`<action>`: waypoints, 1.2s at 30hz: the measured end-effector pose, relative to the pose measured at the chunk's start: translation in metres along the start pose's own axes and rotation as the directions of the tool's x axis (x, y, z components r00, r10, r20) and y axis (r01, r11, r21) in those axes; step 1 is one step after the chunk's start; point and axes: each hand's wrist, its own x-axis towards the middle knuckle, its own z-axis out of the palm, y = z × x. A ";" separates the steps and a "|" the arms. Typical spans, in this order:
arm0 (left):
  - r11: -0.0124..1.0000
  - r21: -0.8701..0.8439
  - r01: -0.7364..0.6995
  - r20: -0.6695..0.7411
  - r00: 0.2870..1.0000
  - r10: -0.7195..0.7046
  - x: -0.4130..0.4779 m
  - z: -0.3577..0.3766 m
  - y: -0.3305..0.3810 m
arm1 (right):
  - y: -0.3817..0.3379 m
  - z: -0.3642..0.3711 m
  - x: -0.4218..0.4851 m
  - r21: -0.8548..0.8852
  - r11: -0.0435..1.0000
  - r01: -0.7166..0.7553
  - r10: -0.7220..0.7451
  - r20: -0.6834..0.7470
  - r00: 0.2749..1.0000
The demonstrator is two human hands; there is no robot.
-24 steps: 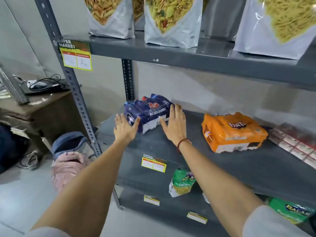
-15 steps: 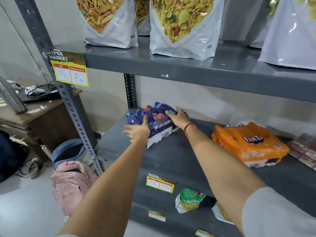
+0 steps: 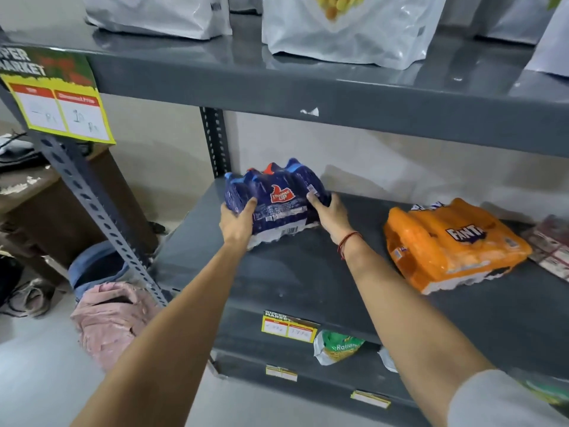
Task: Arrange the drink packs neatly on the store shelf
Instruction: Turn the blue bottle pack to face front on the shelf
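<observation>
Head view: both hands clamped on the blue Thums Up pack, middle shelf

Head camera looks down at a grey metal shelf (image 3: 292, 278). Dark blue shrink-wrapped pack of bottles (image 3: 274, 201) sits at the shelf's back left corner, tilted up toward the camera, its near edge on the shelf. Red flame logo reads "Thums Up"; barcode strip along the lower edge, small print too fine to read. Bottle caps blue, one red.

Left hand (image 3: 235, 224): grip closed on the pack's left side, thumb on the front face. Right hand (image 3: 331, 215): grip closed on the right side, fingers wrapped round the far edge, tips hidden. Red thread band on the right wrist.

Orange shrink-wrapped bottle pack (image 3: 452, 245), marked "FANTA", lies flat, well apart to the right on the same shelf. Beside it, a reddish wrapped pack (image 3: 551, 248), cut off by the frame, blurred.

Yellow price tag (image 3: 60, 100) on the upright: "SUPER MARKET", handwritten "10", rest unclear. Smaller yellow tag (image 3: 288, 326) on the shelf edge, writing illegible. Green snack pouch (image 3: 338, 348) below reads "Ratlam", partly hidden. White snack bags (image 3: 345, 32) above, tops cut off.
</observation>
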 end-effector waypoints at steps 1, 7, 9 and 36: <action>0.998 -0.005 -0.060 0.031 0.998 0.060 -0.002 -0.003 -0.002 | 0.005 0.001 -0.008 0.053 0.998 0.016 -0.015 -0.021 1.000; 0.938 0.014 -0.347 0.199 0.920 0.337 -0.017 -0.020 -0.023 | 0.035 -0.014 -0.050 0.212 0.971 0.112 -0.099 -0.072 0.992; 0.909 0.062 -0.412 0.232 0.892 0.388 -0.019 -0.026 -0.027 | 0.037 -0.023 -0.055 0.151 0.981 0.124 -0.120 -0.033 0.992; 0.886 0.261 -0.383 0.483 0.847 0.223 -0.120 0.047 -0.052 | -0.024 -0.049 -0.038 0.281 0.958 -0.051 -0.032 0.286 0.958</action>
